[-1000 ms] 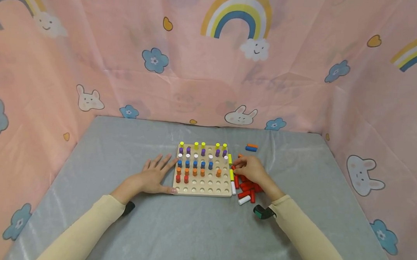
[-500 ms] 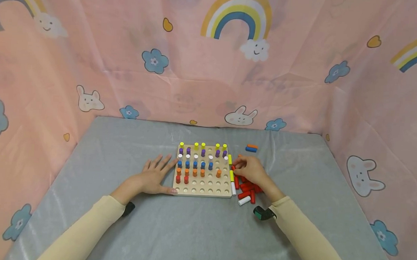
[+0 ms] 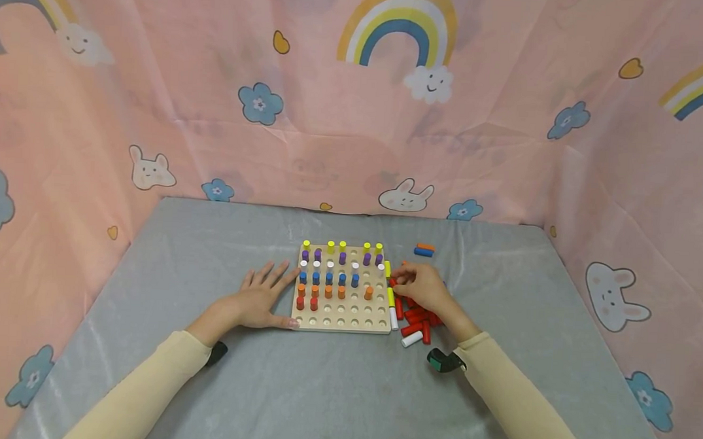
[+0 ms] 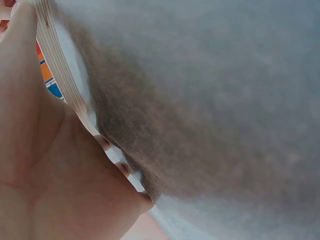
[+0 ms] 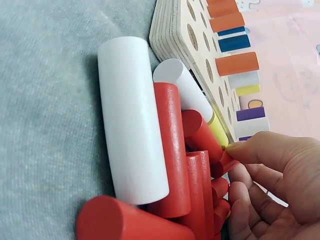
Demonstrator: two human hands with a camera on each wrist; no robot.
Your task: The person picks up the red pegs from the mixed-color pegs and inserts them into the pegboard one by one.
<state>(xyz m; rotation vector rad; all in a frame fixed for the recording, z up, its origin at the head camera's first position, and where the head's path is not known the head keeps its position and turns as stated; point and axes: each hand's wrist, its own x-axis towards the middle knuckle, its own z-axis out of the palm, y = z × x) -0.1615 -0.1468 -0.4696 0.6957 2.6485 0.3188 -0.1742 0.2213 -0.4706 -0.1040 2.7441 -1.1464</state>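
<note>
A light wooden pegboard [image 3: 341, 322] lies on the grey cloth, with rows of yellow, purple, white, blue, orange and red pegs standing in it. My left hand [image 3: 259, 300] is spread flat beside its left side; thumb and forefinger reach the board's edge. In the left wrist view, the palm hides most of the board [image 4: 60, 67]. Over the loose pegs right of the board, my right hand [image 3: 424, 288] has its thumb and fingers curled. In the right wrist view, the right hand's thumb and fingers [image 5: 295, 155] pinch a red peg [image 5: 227, 162], partly hidden.
Loose red pegs [image 3: 416, 314] lie heaped under and in front of the right hand. A white peg [image 3: 412, 339] is nearest the front. Yellow and white pegs [image 3: 393, 318] line the board's right edge. Behind lie a blue peg [image 3: 423, 252] and an orange peg [image 3: 425, 245].
</note>
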